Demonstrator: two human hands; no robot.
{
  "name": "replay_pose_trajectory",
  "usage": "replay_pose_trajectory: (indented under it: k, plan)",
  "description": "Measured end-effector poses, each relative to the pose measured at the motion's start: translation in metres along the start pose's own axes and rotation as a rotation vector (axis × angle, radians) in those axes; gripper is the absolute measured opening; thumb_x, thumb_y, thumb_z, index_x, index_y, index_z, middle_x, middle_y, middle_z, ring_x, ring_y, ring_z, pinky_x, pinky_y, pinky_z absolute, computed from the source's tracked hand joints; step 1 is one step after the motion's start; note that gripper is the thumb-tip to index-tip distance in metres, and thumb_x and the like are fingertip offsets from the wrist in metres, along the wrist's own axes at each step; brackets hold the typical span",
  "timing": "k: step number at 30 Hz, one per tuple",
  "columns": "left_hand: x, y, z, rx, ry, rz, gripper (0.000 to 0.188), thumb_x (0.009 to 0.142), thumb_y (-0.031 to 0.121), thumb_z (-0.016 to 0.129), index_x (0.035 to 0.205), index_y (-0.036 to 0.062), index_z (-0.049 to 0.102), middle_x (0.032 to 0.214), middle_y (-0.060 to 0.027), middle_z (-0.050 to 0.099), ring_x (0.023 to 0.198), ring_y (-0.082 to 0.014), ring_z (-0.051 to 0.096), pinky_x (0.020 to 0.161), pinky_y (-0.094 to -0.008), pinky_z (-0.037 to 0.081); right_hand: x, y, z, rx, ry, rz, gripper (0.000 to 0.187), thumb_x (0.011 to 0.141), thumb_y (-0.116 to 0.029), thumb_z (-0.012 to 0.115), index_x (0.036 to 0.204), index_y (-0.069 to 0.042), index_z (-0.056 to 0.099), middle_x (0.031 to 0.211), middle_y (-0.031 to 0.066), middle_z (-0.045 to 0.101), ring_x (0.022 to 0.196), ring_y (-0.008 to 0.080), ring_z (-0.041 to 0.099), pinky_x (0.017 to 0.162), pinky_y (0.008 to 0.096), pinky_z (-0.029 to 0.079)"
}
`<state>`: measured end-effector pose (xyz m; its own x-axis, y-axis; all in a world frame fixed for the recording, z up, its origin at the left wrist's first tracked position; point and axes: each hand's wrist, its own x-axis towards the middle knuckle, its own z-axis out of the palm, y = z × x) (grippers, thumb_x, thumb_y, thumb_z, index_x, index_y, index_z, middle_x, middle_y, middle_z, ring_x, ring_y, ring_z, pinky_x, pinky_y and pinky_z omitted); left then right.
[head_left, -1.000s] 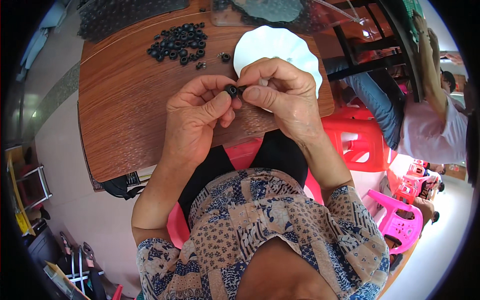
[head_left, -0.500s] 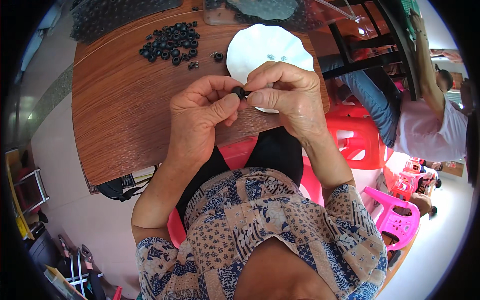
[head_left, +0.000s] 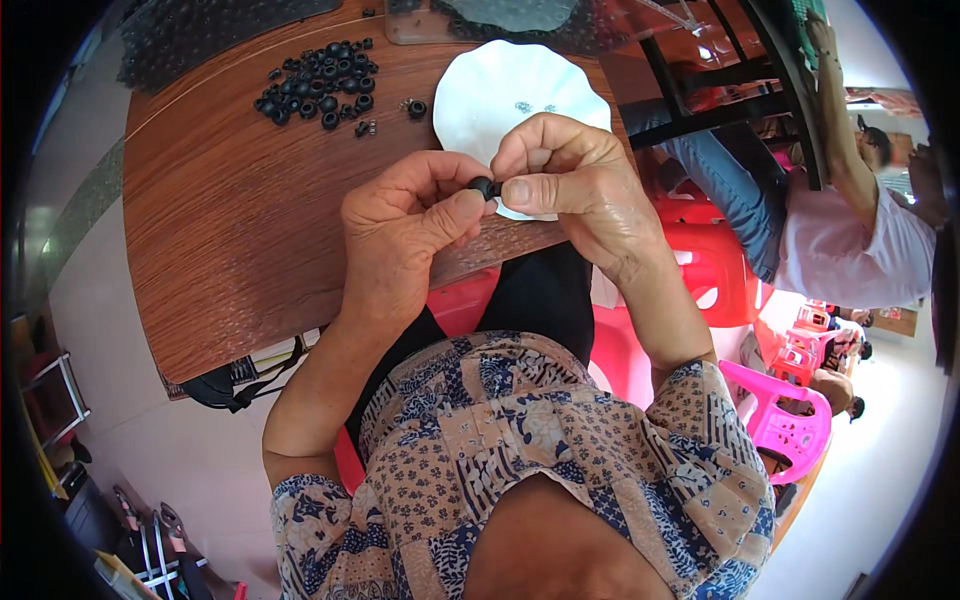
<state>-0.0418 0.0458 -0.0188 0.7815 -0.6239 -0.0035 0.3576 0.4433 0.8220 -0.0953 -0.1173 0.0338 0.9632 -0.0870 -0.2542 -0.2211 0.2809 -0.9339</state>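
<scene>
Over the table's near edge, my left hand [head_left: 398, 215] pinches a small black ball-shaped piece [head_left: 481, 186], like the body of a cord lock, between thumb and fingers. My right hand [head_left: 597, 192] is closed on a short dark plug [head_left: 496, 188] at the ball's right side; its fingertips hide most of it. The two pieces meet or nearly meet. Behind my right hand lies a white scalloped plate [head_left: 470, 95] with a few tiny metal springs [head_left: 523, 106] on it. A heap of black balls with holes [head_left: 320, 82] sits farther left on the table.
Beside the plate are a loose black ball [head_left: 417, 109] and small bits [head_left: 365, 128]. Clear plastic bags of dark pieces [head_left: 215, 40] lie along the far edge of the wooden table [head_left: 220, 220]. At right are a red stool [head_left: 710, 270], a pink chair [head_left: 785, 420] and another person [head_left: 840, 240].
The view has shifted, so the table and its things sit slightly farther left. My hands stay together on the black piece, with the short plug showing a little more between them.
</scene>
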Motion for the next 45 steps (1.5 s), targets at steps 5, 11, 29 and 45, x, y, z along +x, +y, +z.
replay_pose_trajectory:
  k: [5, 11, 29, 45]
  plan:
    - [-0.001, -0.002, 0.003, 0.092, 0.001, 0.081, 0.016, 0.081, 0.001, 0.063, 0.097, -0.0021, 0.064, 0.079, -0.0049, 0.063, 0.063, -0.0064, 0.054, 0.056, -0.0168, 0.043, 0.001, -0.005, 0.001, -0.001, 0.035, 0.088, 0.029, 0.068, 0.004, 0.069, 0.096, 0.003, 0.062, 0.082, 0.0088, 0.064, 0.077, 0.0142, 0.061, 0.070, 0.0243, 0.050]
    - [-0.002, -0.006, 0.002, 0.068, -0.009, 0.104, 0.016, 0.082, 0.000, 0.062, 0.097, -0.0031, 0.064, 0.080, -0.0068, 0.064, 0.062, -0.0071, 0.054, 0.053, -0.0179, 0.044, 0.003, -0.002, -0.002, 0.017, -0.022, 0.135, 0.031, 0.065, 0.002, 0.071, 0.095, 0.004, 0.063, 0.086, 0.0103, 0.065, 0.078, 0.0162, 0.061, 0.072, 0.0257, 0.050]
    - [-0.002, -0.006, -0.006, -0.001, 0.002, 0.012, 0.015, 0.083, -0.001, 0.060, 0.098, -0.0023, 0.062, 0.075, -0.0049, 0.062, 0.058, -0.0060, 0.052, 0.052, -0.0180, 0.042, 0.018, 0.010, 0.003, -0.052, -0.050, 0.104, 0.014, 0.070, 0.009, 0.064, 0.082, 0.002, 0.063, 0.076, 0.0080, 0.064, 0.067, 0.0118, 0.060, 0.062, 0.0224, 0.049]
    - [0.115, 0.171, -0.049, 1.230, 0.505, 0.716, 0.018, 0.073, 0.002, 0.059, 0.091, -0.0014, 0.059, 0.070, -0.0067, 0.060, 0.063, -0.0131, 0.056, 0.057, -0.0256, 0.045, 0.090, 0.003, 0.016, -1.488, 0.000, -0.837, 0.024, 0.059, -0.006, 0.074, 0.079, -0.004, 0.061, 0.077, 0.0054, 0.057, 0.077, 0.0239, 0.049, 0.066, 0.0333, 0.038]
